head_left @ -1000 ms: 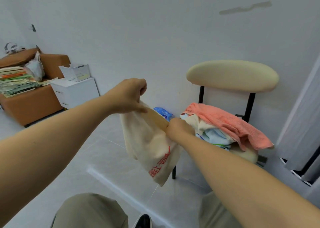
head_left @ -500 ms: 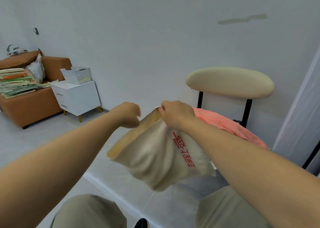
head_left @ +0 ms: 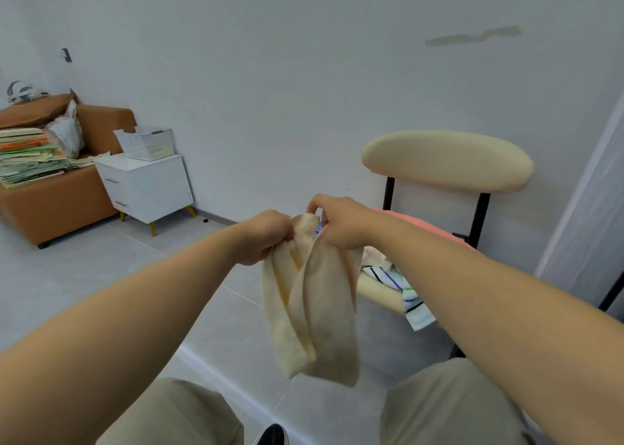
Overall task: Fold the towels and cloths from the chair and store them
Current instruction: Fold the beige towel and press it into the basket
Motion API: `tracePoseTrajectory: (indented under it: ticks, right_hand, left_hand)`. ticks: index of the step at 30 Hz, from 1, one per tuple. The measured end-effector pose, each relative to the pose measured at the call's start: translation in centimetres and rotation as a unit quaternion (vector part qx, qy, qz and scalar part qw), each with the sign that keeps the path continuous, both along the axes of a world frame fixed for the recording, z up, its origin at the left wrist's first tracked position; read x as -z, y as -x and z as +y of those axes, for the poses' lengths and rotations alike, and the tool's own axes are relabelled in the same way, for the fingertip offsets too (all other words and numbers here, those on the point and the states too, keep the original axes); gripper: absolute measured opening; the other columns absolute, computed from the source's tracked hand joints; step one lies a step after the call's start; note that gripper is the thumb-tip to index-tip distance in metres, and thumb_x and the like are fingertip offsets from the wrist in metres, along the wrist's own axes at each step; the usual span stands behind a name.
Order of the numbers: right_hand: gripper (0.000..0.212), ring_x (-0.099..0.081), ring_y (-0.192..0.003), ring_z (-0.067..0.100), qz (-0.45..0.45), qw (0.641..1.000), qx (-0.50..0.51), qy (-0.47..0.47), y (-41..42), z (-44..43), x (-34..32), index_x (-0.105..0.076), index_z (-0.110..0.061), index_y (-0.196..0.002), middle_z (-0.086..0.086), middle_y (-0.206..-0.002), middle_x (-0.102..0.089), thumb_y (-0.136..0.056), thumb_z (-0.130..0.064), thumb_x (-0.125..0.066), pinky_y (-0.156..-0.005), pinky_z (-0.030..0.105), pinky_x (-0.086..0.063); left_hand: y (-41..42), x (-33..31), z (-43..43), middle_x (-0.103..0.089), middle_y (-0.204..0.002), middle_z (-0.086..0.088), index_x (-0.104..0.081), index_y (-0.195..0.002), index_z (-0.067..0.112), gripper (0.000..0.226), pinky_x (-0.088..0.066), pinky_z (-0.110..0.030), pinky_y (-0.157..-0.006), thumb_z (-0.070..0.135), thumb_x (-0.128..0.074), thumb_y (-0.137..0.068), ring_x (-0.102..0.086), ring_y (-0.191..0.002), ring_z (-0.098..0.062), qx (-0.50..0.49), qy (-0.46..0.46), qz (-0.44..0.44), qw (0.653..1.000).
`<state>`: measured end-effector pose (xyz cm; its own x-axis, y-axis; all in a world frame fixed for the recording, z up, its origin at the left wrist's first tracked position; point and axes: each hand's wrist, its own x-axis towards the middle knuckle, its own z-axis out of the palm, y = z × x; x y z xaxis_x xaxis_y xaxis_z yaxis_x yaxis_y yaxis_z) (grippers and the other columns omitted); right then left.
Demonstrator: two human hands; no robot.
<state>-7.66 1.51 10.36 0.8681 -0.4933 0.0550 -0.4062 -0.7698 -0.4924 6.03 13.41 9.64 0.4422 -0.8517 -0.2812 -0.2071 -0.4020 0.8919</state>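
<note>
Setting: domestic room, a plain living space in a home.
Evidence:
- Tan leather sofa [head_left: 50, 208] against the wall, loaded with a stack of papers and folders [head_left: 30, 161] and a filled plastic bag [head_left: 67, 130].
- White two-drawer nightstand [head_left: 148, 188] on short yellow legs beside the sofa, carrying a white plastic basket [head_left: 147, 142].
- Chair [head_left: 445, 159] with cream padded backrest and black metal frame, seat heaped with household cloths [head_left: 410, 296], one striped, one pink.
- Grey tiled floor [head_left: 101, 269].
- Bare white wall [head_left: 304, 73] with one small hook [head_left: 66, 54].
</note>
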Motion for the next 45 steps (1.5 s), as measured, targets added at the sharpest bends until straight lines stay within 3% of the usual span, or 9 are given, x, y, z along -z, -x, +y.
tracePoseTrajectory:
  ticks: [3, 7, 13, 17, 22, 27, 29, 40, 45]
  right_hand:
    - [0.045, -0.056, -0.105, 0.024, 0.034, 0.991, 0.007, 0.128, -0.4, -0.7, 0.9, -0.055, -0.024, -0.131, 0.002, -0.113, -0.055, -0.088, -0.014, -0.062, -0.078, 0.031, -0.044]
    - [0.021, -0.06, -0.103, 0.029, 0.002, 0.97, 0.061, 0.237, -0.9, -0.5, 1.6, -0.071, -0.018, -0.105, 0.006, -0.107, -0.065, -0.089, -0.017, -0.058, -0.081, 0.034, -0.049]
    - [0.018, -0.061, -0.087, 0.025, -0.135, 0.987, 0.08, -0.026, -1.1, 1.4, 2.0, -0.06, -0.018, -0.087, 0.0, -0.089, -0.062, -0.097, -0.031, -0.053, -0.071, 0.034, -0.05]
    - [0.01, -0.07, -0.08, 0.025, -0.21, 0.959, 0.091, -0.167, -2.2, 2.0, 3.0, -0.055, -0.032, -0.087, -0.002, -0.09, -0.067, -0.09, -0.042, -0.053, -0.073, 0.049, -0.061]
    - [0.008, -0.067, -0.081, 0.019, -0.252, 0.947, 0.135, -0.149, -4.1, 0.5, 4.4, -0.06, -0.036, -0.082, -0.012, -0.081, -0.065, -0.081, -0.044, -0.063, -0.071, 0.048, -0.06]
    - [0.006, -0.065, -0.066, 0.009, -0.301, 0.916, 0.114, -0.238, -6.7, -1.1, 6.2, -0.075, -0.021, -0.09, -0.006, -0.078, -0.069, -0.087, -0.027, -0.074, -0.052, 0.035, -0.059]
    - [0.01, -0.065, -0.073, 0.012, -0.295, 0.912, 0.081, -0.274, -8.2, -1.3, 7.2, -0.075, -0.01, -0.099, 0.003, -0.085, -0.069, -0.094, -0.012, -0.067, -0.061, 0.038, -0.063]
    - [0.01, -0.063, -0.065, 0.005, -0.238, 0.949, 0.049, -0.199, -17.0, -5.0, 15.1, -0.066, -0.023, -0.089, -0.005, -0.075, -0.074, -0.086, -0.026, -0.076, -0.073, 0.043, -0.059]
    - [0.023, -0.053, -0.052, 0.005, -0.249, 0.959, 0.062, -0.124, -19.0, -5.2, 14.7, -0.058, -0.021, -0.083, -0.008, -0.059, -0.068, -0.085, -0.033, -0.078, -0.057, 0.018, -0.04]
  left_hand:
    - [-0.5, -0.1, 0.2, -0.076, -0.103, -0.009, -0.072, -0.106, 0.01, 0.024, -0.054, -0.042, -0.097, 0.026, -0.065, -0.09, -0.072, -0.098, -0.027, -0.005, -0.023, 0.019, 1.0]
    - [-1.6, 0.0, 0.4, -0.071, -0.102, -0.009, -0.064, -0.1, 0.012, 0.027, -0.057, -0.036, -0.084, 0.029, -0.078, -0.085, -0.068, -0.089, -0.022, -0.078, 0.011, -0.071, 0.994]
    - [-3.2, -0.5, 0.8, -0.063, -0.114, -0.016, -0.059, -0.099, 0.01, 0.036, -0.056, -0.046, -0.091, 0.045, -0.051, -0.1, -0.063, -0.1, -0.033, -0.159, 0.021, -0.144, 0.977]
    - [-3.6, -0.5, 0.8, -0.064, -0.111, -0.022, -0.061, -0.109, -0.002, 0.038, -0.058, -0.032, -0.071, 0.033, -0.047, -0.104, -0.065, -0.085, -0.026, -0.145, 0.047, -0.155, 0.976]
    - [-5.1, 1.0, -1.1, -0.068, -0.091, -0.015, -0.067, -0.095, 0.0, 0.025, -0.058, -0.043, -0.07, 0.024, -0.063, -0.095, -0.06, -0.073, -0.02, -0.124, 0.098, -0.225, 0.961]
    - [-6.7, 3.2, -3.3, -0.068, -0.075, 0.0, -0.07, -0.093, 0.012, 0.01, -0.045, -0.018, -0.048, 0.021, -0.068, -0.094, -0.057, -0.053, -0.003, -0.136, 0.173, -0.146, 0.965]
    - [-7.5, 4.3, -3.9, -0.069, -0.074, -0.006, -0.071, -0.095, 0.01, 0.009, -0.046, -0.018, -0.045, 0.015, -0.063, -0.097, -0.055, -0.048, -0.001, -0.135, 0.183, -0.127, 0.965]
    - [-14.0, 11.5, -5.1, -0.077, -0.08, -0.003, -0.072, -0.1, 0.011, 0.011, -0.058, -0.024, -0.064, 0.019, -0.069, -0.094, -0.072, -0.07, -0.01, -0.154, 0.197, 0.012, 0.968]
    - [-15.6, 12.1, -4.9, -0.078, -0.085, -0.001, -0.072, -0.103, 0.012, 0.016, -0.059, -0.022, -0.076, 0.02, -0.073, -0.09, -0.075, -0.082, -0.011, -0.14, 0.209, 0.044, 0.967]
